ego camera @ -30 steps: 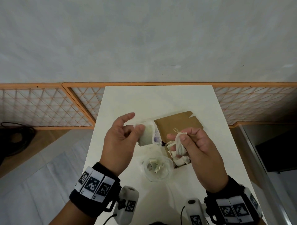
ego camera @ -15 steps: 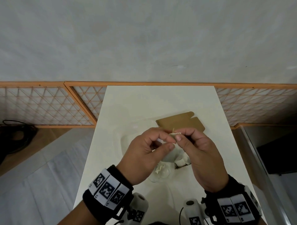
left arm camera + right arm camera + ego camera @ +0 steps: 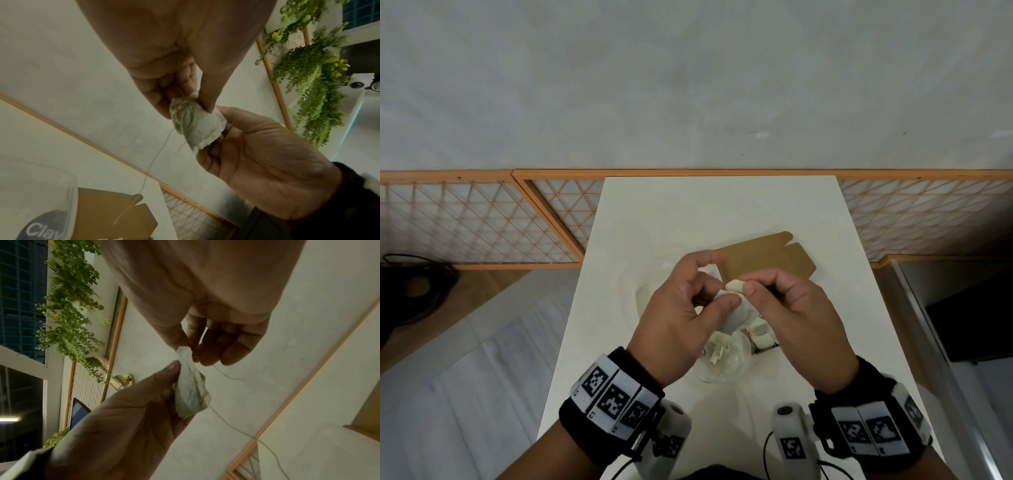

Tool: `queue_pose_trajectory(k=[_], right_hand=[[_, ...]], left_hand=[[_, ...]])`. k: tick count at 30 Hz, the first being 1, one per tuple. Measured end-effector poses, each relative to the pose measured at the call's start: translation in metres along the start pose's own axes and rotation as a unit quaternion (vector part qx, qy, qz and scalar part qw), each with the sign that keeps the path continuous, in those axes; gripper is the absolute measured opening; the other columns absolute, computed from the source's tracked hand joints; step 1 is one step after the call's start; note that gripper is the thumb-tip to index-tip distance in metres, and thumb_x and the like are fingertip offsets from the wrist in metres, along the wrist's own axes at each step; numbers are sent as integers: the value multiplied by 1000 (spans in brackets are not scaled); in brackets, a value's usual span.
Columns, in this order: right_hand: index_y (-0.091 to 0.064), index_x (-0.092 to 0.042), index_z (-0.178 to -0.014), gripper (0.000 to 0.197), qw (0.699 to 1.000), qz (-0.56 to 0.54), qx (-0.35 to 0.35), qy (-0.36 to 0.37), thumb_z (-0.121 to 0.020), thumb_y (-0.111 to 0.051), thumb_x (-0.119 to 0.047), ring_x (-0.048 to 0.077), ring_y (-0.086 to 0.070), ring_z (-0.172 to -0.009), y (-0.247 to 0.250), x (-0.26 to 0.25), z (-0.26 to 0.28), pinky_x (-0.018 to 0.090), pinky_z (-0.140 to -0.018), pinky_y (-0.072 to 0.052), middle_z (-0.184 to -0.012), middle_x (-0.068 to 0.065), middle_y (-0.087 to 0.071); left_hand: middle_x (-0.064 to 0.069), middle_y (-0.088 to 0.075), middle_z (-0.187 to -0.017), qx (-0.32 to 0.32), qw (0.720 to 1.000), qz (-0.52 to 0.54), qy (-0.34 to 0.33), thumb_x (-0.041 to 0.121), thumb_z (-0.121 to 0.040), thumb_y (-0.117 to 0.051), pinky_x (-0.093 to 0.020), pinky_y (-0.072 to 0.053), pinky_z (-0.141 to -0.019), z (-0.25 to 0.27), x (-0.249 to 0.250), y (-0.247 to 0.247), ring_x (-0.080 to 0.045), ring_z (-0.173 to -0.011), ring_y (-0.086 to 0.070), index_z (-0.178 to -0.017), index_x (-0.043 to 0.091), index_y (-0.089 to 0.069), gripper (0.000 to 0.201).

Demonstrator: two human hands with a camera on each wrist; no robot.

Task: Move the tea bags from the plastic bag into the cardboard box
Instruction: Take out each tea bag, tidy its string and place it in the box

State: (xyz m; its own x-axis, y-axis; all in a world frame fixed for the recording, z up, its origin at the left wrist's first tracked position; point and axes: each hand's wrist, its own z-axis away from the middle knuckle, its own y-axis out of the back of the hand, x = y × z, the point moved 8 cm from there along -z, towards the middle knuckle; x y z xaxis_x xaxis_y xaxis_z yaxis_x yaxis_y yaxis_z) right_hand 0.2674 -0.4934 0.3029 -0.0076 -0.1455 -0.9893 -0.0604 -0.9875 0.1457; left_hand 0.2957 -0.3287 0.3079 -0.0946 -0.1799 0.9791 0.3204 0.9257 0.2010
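A crumpled white tea bag (image 3: 738, 308) hangs between both hands above the table. My left hand (image 3: 722, 289) pinches its upper edge with thumb and forefinger, plain in the left wrist view (image 3: 186, 104). My right hand (image 3: 748, 284) pinches the same top from the other side (image 3: 186, 348). The tea bag (image 3: 195, 125) trails a thin string (image 3: 152, 162) down toward the brown cardboard box (image 3: 767, 255), whose lid lies open. Other tea bags (image 3: 760, 334) lie in the box under my hands. The clear plastic bag (image 3: 726, 363) sits in front of the box with tea bags inside.
The white table (image 3: 688, 212) is narrow, its left and right edges close to my hands. An orange lattice fence (image 3: 482, 222) and a grey wall stand behind it. Green hanging plants (image 3: 312, 91) show in the wrist views.
My left hand has swung right from holding the plastic bag apart and now meets the right hand on the tea bag. The right hand has barely moved.
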Motion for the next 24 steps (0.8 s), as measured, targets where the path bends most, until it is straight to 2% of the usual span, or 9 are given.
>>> queue_pose_trajectory(k=[3,5,7,10,13,16,20,22,24], right_hand=[[-76,-22,-109,15,999,35,-16,23,-102,-65,-14,19,-73,-90,-4,0,-3,31,-79,-60,-97,-1,-78],[-76,-21,-108,18,997,57,-22,37,-102,-64,-9,13,-72,-89,-7,1,-6,23,-76,-56,-97,-4,-77],[-75,-22,-109,21,995,82,-32,47,-102,-63,-6,9,-71,-89,-11,3,-8,18,-76,-53,-97,-7,-76],[-74,-21,-112,21,994,82,-53,44,-102,-62,-7,15,-73,-98,-17,8,-10,34,-85,-61,-103,-5,-77],[-74,-19,-113,19,995,63,-65,30,-103,-62,-8,18,-74,-99,-23,11,-8,41,-87,-62,-103,-3,-78],[-71,-20,-117,17,995,51,-78,22,-102,-66,-14,16,-72,-94,-27,18,-3,33,-83,-60,-100,-3,-76],[-71,-25,-112,16,994,66,-84,10,-98,-72,-18,10,-66,-80,-27,28,-2,23,-73,-54,-92,-4,-72],[-73,-23,-107,10,993,86,-85,20,-99,-70,-17,9,-62,-74,-25,32,-4,22,-66,-51,-87,-4,-70],[-74,-17,-97,5,991,100,-79,29,-100,-69,-18,13,-60,-72,-23,35,-6,27,-62,-51,-84,-1,-66]], left_hand=[[-5,-75,-89,7,999,11,38,14,-94,-75,-29,-59,-74,-2,-10,3,-20,-81,-72,-124,31,-64,36],[-6,-76,-91,12,999,22,48,12,-93,-76,-26,-59,-71,-3,-15,5,-22,-80,-73,-118,25,-70,28],[-4,-77,-94,14,998,33,51,11,-93,-76,-30,-60,-72,-2,-19,6,-24,-80,-72,-116,22,-71,26],[-1,-78,-96,24,998,35,48,10,-93,-76,-27,-57,-69,-2,-23,9,-19,-74,-66,-113,21,-71,24],[1,-77,-94,33,998,15,48,10,-94,-75,-20,-56,-69,0,-27,11,-18,-78,-70,-109,21,-73,19],[11,-77,-94,34,999,-19,37,12,-95,-73,-15,-54,-73,0,-31,12,-5,-82,-70,-106,23,-74,15],[11,-77,-92,35,999,-29,19,16,-93,-76,-22,-55,-85,-4,-30,12,-12,-91,-72,-100,24,-76,10],[13,-77,-89,39,999,-12,13,14,-92,-77,-18,-51,-81,-6,-27,10,-8,-85,-69,-97,23,-76,10],[13,-77,-89,45,999,-2,7,13,-92,-77,-17,-49,-74,-7,-26,8,-5,-75,-64,-96,24,-77,12]])
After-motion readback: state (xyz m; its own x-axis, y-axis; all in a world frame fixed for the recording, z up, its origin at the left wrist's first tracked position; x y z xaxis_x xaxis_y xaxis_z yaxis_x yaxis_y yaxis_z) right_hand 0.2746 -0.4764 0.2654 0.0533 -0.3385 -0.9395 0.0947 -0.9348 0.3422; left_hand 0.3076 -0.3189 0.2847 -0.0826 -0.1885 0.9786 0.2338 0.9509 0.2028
